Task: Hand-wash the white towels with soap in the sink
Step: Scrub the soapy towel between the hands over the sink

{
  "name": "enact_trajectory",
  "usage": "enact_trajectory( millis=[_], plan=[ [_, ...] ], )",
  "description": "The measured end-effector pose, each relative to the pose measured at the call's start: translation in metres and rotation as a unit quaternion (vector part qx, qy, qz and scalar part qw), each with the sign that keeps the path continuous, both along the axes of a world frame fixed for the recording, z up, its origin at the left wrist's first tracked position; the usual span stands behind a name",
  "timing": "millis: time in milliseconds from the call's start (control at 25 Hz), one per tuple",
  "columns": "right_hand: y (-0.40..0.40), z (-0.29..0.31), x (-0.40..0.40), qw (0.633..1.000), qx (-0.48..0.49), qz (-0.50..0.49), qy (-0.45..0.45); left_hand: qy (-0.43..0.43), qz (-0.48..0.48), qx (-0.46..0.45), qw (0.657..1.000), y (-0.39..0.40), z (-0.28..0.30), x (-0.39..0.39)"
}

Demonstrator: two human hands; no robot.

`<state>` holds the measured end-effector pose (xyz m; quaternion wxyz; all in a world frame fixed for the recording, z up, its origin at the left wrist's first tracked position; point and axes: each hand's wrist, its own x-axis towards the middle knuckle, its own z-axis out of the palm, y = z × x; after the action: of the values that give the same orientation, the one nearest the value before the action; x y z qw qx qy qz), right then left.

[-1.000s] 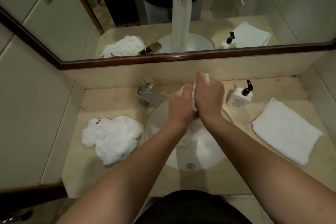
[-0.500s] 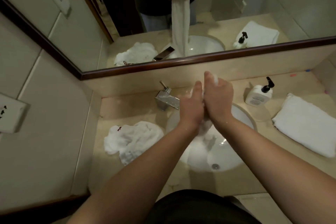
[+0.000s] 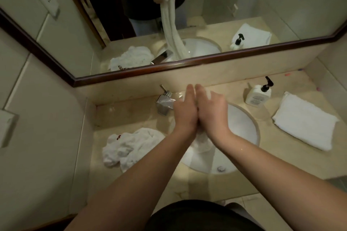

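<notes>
- Both hands now press palm to palm with fingers straighter than a moment ago, when they were curled round the cloth.
- Crumpled towel point(image 3: 129, 147) lies on the counter point(image 3: 131, 114), left of the sink point(image 3: 242, 125).
- Tap point(image 3: 163, 103) stands just behind the left hand point(image 3: 185, 113).
- Left hand and right hand point(image 3: 211, 112) squeeze the wet towel point(image 3: 201, 141) between them; it hangs down into the sink.
- Soap bottle point(image 3: 259, 94) stands right of the sink.
- Folded towel point(image 3: 305, 120) lies flat at the far right.
</notes>
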<state>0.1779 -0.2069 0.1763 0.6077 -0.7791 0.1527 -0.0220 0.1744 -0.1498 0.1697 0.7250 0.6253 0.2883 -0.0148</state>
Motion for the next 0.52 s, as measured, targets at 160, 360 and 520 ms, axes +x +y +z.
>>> enact_trajectory(
  millis=[160, 360, 520],
  plan=[
    [-0.004, 0.005, 0.001, 0.999, 0.004, -0.028, -0.016, -0.012, -0.028, 0.026, 0.999, -0.005, 0.003, -0.003],
    [-0.010, -0.002, 0.000, 0.996, 0.014, -0.082, -0.021, -0.033, -0.086, 0.048, 0.995, -0.007, 0.004, -0.010],
    [0.000, -0.007, -0.008, 0.998, 0.043, -0.040, 0.016, 0.025, -0.022, 0.009, 0.999, -0.003, 0.002, -0.002]
  ],
)
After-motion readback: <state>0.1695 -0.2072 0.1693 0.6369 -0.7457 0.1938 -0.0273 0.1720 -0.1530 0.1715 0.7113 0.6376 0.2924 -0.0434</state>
